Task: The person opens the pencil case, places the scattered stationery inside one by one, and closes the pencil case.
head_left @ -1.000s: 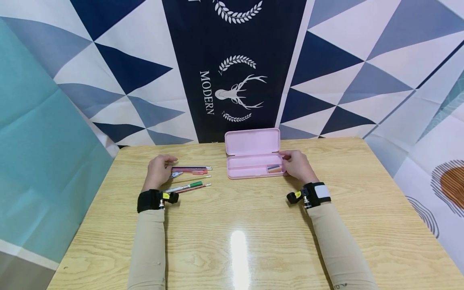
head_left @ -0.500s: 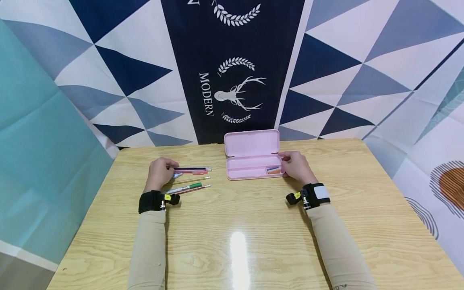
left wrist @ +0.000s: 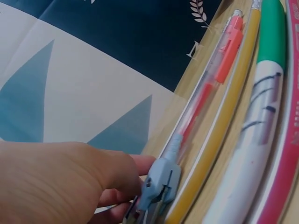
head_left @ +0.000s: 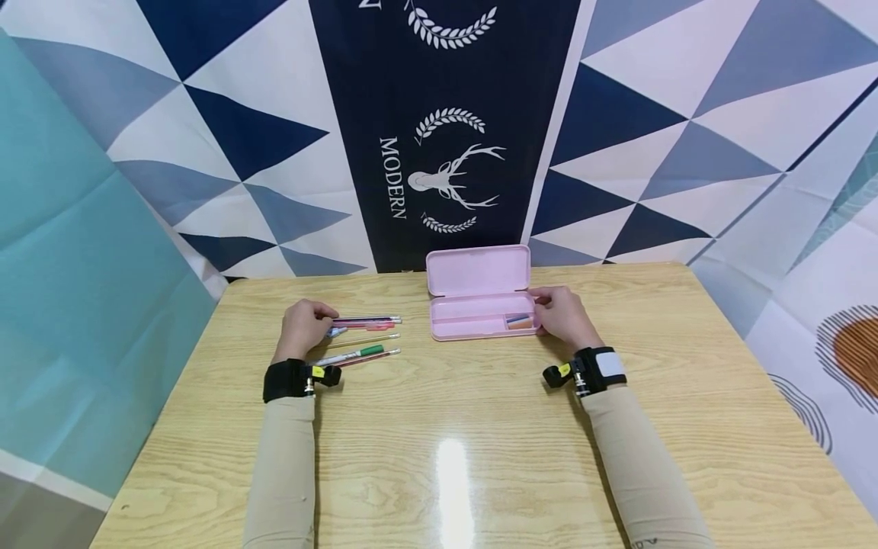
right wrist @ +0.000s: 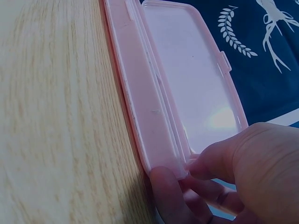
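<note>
At the table's left, my left hand (head_left: 302, 328) pinches the near ends of dark pencils (head_left: 366, 318); its fingertips are partly hidden in the left wrist view. Touching or close beside those fingers lies a light blue drawing compass (left wrist: 164, 175). Next to it are a coral pen (left wrist: 230, 56), a yellow pencil (left wrist: 219, 126), a green-capped marker (left wrist: 271, 32) and a red pencil (left wrist: 286, 154). My right hand (head_left: 562, 314) grips the right end of a pink pencil case (right wrist: 140, 88), thumb and fingers about its corner. The case's lid (head_left: 478, 271) stands raised.
An orange and blue eraser (head_left: 519, 323) sits in the case's right front compartment. Behind the wooden table (head_left: 384, 442) hangs a patterned cloth (head_left: 453, 76), close to the raised lid.
My left hand has shifted slightly right along the pencils. My right hand and the pencil case stay in place.
</note>
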{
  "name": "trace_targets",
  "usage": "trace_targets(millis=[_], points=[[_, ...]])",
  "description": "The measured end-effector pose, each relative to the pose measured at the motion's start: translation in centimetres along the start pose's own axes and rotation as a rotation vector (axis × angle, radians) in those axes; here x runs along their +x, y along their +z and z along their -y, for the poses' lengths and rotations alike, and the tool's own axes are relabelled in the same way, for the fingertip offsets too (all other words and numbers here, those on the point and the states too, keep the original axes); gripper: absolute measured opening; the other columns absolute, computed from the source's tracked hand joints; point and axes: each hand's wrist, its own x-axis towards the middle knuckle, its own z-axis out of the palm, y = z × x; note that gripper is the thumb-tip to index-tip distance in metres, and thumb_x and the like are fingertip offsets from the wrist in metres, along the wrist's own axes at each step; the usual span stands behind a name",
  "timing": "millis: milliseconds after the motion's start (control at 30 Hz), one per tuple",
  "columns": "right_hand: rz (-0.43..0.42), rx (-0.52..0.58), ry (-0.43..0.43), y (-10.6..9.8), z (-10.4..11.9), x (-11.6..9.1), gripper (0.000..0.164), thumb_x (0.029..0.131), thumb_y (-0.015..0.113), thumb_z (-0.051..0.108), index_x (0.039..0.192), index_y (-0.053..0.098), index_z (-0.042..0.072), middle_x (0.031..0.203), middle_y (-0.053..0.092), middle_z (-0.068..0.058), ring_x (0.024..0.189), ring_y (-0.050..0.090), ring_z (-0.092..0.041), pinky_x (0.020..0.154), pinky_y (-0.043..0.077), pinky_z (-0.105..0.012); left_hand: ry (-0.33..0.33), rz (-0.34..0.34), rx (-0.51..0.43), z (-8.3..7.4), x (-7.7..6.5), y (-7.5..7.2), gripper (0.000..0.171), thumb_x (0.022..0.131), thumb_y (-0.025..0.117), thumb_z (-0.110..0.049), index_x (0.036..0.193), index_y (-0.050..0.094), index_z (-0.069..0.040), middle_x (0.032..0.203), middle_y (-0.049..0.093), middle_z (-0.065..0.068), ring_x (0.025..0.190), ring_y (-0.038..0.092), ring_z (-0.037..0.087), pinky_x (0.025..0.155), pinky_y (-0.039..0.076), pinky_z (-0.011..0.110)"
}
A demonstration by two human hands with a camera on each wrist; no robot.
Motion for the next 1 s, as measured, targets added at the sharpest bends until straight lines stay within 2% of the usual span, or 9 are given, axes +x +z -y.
trace_targets(millis=[233,567,700,1000], points=[[0.004,0.000,0.004,0.00,-0.07,-0.01,0.040,0.097,0.052,0.006,0.137,0.060,0.003,0.085,0.066,-0.019,0.057,0.064,-0.016,0.052,0.054,-0.025,-0.019,0.027,0.013,-0.28,-0.19,-0.28,0.019,0.098,0.058,-0.009,0.104,0.076,-0.006,0.108,0.071,0.021,0.099,0.062,0.038,0.090,0.051,0.051],[0.010,0.009,0.010,-0.07,-0.04,0.01,0.041,0.098,0.052,0.007,0.137,0.060,0.002,0.089,0.067,-0.021,0.058,0.064,-0.016,0.052,0.054,-0.025,-0.032,0.070,0.062,-0.13,0.13,-0.42,0.018,0.091,0.065,-0.003,0.106,0.075,-0.005,0.105,0.071,0.020,0.097,0.061,0.035,0.091,0.050,0.052],[0.016,0.015,0.014,-0.05,-0.08,0.06,0.040,0.098,0.055,0.008,0.138,0.059,0.002,0.096,0.068,-0.022,0.059,0.064,-0.016,0.052,0.055,-0.025,-0.019,0.059,0.072,-0.13,0.12,-0.34,0.017,0.090,0.066,-0.002,0.103,0.075,-0.004,0.102,0.070,0.020,0.094,0.060,0.035,0.089,0.050,0.051],[0.011,0.003,0.038,0.08,-0.06,0.10,0.042,0.098,0.050,0.007,0.138,0.059,0.003,0.091,0.066,-0.020,0.061,0.064,-0.017,0.054,0.054,-0.025,-0.005,0.037,0.078,-0.21,-0.17,-0.37,0.012,0.088,0.065,-0.001,0.098,0.073,-0.004,0.092,0.065,0.017,0.084,0.057,0.033,0.080,0.047,0.047]])
